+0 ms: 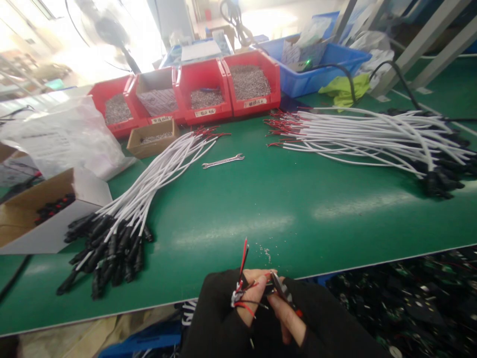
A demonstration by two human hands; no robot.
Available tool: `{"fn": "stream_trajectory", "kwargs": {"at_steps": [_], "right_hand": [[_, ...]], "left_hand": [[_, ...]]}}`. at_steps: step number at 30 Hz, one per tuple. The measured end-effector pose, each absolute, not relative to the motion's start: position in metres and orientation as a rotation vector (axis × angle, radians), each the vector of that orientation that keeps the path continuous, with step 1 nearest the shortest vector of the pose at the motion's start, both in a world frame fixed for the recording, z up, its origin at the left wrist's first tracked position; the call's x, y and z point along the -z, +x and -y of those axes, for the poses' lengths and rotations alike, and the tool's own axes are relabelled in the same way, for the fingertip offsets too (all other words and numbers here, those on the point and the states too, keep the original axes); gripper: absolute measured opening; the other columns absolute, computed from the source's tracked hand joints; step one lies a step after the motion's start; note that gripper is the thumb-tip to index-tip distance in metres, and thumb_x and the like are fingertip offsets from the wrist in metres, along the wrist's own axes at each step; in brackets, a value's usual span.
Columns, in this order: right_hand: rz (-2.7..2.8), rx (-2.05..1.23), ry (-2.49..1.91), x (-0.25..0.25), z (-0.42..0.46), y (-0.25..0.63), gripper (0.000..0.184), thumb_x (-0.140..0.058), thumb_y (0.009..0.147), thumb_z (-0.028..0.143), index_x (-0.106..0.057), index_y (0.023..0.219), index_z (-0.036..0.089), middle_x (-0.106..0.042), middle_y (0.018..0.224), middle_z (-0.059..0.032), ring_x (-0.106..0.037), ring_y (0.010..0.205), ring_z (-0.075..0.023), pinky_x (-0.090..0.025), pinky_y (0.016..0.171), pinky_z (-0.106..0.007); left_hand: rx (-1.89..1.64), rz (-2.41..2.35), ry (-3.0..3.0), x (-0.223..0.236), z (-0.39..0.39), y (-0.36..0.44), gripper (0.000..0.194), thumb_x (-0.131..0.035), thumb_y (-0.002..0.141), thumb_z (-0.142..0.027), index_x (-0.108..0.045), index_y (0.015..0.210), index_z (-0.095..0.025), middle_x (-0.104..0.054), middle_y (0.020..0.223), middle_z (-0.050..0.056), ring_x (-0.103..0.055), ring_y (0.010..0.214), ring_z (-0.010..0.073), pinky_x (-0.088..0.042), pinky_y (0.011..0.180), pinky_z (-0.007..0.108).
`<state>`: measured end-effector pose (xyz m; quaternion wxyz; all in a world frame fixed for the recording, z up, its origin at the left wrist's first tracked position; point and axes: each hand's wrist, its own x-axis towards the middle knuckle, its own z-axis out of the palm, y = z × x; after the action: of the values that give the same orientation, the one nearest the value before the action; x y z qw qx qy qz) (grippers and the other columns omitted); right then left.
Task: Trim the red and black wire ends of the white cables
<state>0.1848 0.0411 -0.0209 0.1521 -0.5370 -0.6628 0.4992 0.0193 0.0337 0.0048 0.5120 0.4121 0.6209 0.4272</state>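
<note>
- Left hand [256, 292]: fingers closed on a workpiece of red and black wires [244, 257], several ends projecting in different directions.
- Right hand [292, 319]: fingers wrapped around pliers [282, 289]. The tool head is at a red wire by the left fingertips; whether the jaws are fully closed cannot be told.
- Workpiece position: above the lap, just in front of the near edge of the desk [231, 209].
- Progress (judgement): wire-end preparation appears under way on this piece. Small scraps [267, 253] on the desk suggest trimming or stripping; which ends are finished cannot be determined.
- Left cable bunch [149, 184] and right cable bunch [357, 136]: both lie on the desk, red wire ends visible. Their stage of completion is too small to read.
- Open room: the desk centre is bare between the bunches, from the scraps back to the open-end wrench [223, 161].
- Limits: red bins [206, 114] line the far side; a white carton [89, 199] borders the left bunch.
</note>
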Motion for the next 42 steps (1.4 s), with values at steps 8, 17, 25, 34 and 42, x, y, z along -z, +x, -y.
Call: {"fn": "stream_trajectory", "kwargs": {"at_steps": [8, 17, 25, 34, 42], "right_hand": [[1.756, -1.393, -1.592, 0.023, -0.041, 0.18, 0.042, -0.069, 0.096, 0.042, -0.068, 0.057, 0.025, -0.062, 0.04, 0.0001, -0.082, 0.073, -0.0273, -0.061, 0.049, -0.024], [1.748, -1.396, -1.568, 0.034, -0.032, 0.181, 0.028, -0.06, 0.1, 0.039, -0.079, 0.086, 0.025, -0.068, 0.045, 0.0021, -0.07, 0.044, -0.0199, -0.065, 0.059, -0.03], [1.893, -1.343, -1.513, 0.028, -0.038, 0.186, 0.048, -0.055, 0.103, 0.038, -0.072, 0.06, 0.026, -0.071, 0.049, -0.0016, -0.076, 0.055, -0.0218, -0.066, 0.071, -0.034], [1.798, -1.364, -1.546, 0.016, -0.042, 0.18, 0.043, -0.064, 0.099, 0.041, -0.073, 0.06, 0.025, -0.071, 0.047, 0.0006, -0.073, 0.046, -0.0199, -0.067, 0.062, -0.03], [1.789, -1.381, -1.556, 0.028, -0.036, 0.178, 0.033, -0.057, 0.101, 0.037, -0.076, 0.077, 0.026, -0.066, 0.042, 0.0035, -0.068, 0.04, -0.0191, -0.063, 0.054, -0.028]], "left_hand": [[-1.003, -1.524, 0.961, -0.005, -0.032, 0.018, 0.014, -0.074, 0.091, -0.023, -0.087, 0.089, -0.027, -0.084, 0.093, 0.003, -0.081, 0.084, 0.0241, -0.067, 0.069, 0.026], [-0.997, -1.53, 0.919, -0.006, -0.032, 0.021, 0.013, -0.073, 0.09, -0.023, -0.086, 0.088, -0.025, -0.084, 0.091, 0.004, -0.081, 0.079, 0.0238, -0.067, 0.065, 0.026], [-1.01, -1.536, 0.923, -0.009, -0.033, 0.021, 0.013, -0.074, 0.091, -0.021, -0.086, 0.088, -0.025, -0.084, 0.092, 0.003, -0.081, 0.084, 0.0233, -0.067, 0.072, 0.025], [-0.994, -1.538, 0.968, -0.007, -0.034, 0.019, 0.014, -0.074, 0.09, -0.023, -0.086, 0.086, -0.026, -0.084, 0.092, 0.004, -0.081, 0.083, 0.025, -0.069, 0.069, 0.028], [-0.931, -1.56, 0.976, -0.006, -0.034, 0.015, 0.014, -0.073, 0.091, -0.026, -0.087, 0.088, -0.026, -0.084, 0.087, 0.004, -0.081, 0.074, 0.0226, -0.066, 0.06, 0.023]]}}
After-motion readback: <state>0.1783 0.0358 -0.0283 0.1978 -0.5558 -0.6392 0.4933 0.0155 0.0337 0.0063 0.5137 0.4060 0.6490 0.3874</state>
